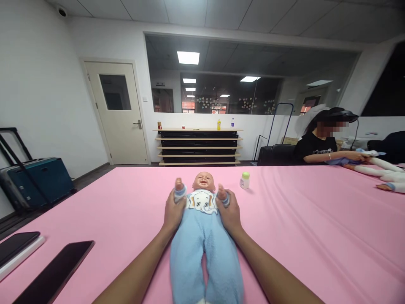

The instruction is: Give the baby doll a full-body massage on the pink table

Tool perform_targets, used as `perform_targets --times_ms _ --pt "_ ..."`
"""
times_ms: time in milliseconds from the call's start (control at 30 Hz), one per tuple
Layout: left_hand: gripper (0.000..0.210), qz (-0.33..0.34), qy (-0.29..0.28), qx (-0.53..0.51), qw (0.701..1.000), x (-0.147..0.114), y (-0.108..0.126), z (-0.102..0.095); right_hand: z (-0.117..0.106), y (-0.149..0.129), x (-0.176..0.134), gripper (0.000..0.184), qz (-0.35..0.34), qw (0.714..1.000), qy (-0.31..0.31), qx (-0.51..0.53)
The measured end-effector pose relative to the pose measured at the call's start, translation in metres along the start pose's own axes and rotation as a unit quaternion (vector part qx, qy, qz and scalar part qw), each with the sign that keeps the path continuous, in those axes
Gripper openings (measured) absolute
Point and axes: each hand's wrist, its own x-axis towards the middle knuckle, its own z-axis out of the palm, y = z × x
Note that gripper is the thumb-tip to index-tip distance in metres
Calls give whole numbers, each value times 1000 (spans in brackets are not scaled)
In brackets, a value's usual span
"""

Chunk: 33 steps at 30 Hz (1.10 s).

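Note:
A baby doll (204, 228) in a light blue fleece outfit with an elephant face on its chest lies on its back, head away from me. My left hand (174, 211) is closed around the doll's arm on the left, near the cuff. On the other side my right hand (230, 212) grips the doll's other arm in the same way. Both of the doll's small hands stick up above my grip. Beyond my right hand stands a small white bottle (244, 180) with a green cap, touched by neither hand.
A pink cloth (133, 202) covers the table. Two dark phones lie at the left, one a black phone (53, 270), the other on a white slab (19, 253). At the right, a co-worker (322, 135) in a headset handles another doll (379, 169).

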Motion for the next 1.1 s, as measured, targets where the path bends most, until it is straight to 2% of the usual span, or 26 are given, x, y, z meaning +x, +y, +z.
perform_targets --times_ms 67,133,200,267,333,400,467,533,600,667,733,800,933,1000,1100 --pt "48 -40 60 -12 997 3 -10 -8 -6 10 5 56 97 992 79 8" --pt "48 -79 111 -18 990 6 -20 -15 -13 23 12 61 191 970 151 -2" --pt "49 -107 139 -21 984 9 -26 -21 -20 35 18 66 251 950 185 -8" --pt "51 -114 145 -20 983 9 -26 -21 -23 43 22 70 265 946 187 -6" --pt "53 -91 128 -20 987 7 -21 -17 -21 42 21 68 249 953 174 4" --pt "54 -49 85 -20 995 3 -12 -10 -17 33 18 64 203 969 140 26" --pt "54 -9 21 -14 1000 -1 -3 -2 -10 21 12 59 120 990 63 51" --pt "50 23 -52 3 998 -5 3 4 -5 7 6 51 15 997 -59 48" --pt "46 50 -115 24 992 -7 7 8 -1 -2 2 41 -68 985 -159 10" --pt "44 70 -154 40 985 -8 10 10 2 -8 -2 37 -113 974 -194 -31" --pt "44 78 -167 51 982 -9 11 10 4 -8 -3 40 -124 973 -188 -52" --pt "44 76 -157 57 983 -9 12 10 5 -7 -4 45 -126 974 -178 -62" --pt "56 53 -81 47 994 -10 12 11 7 -6 -6 43 -117 986 -104 -53" --pt "58 30 -29 32 999 -9 9 9 6 -7 -8 43 -79 995 -49 -24" --pt "51 -32 57 13 998 -4 -1 1 1 -3 -7 50 22 999 29 17"
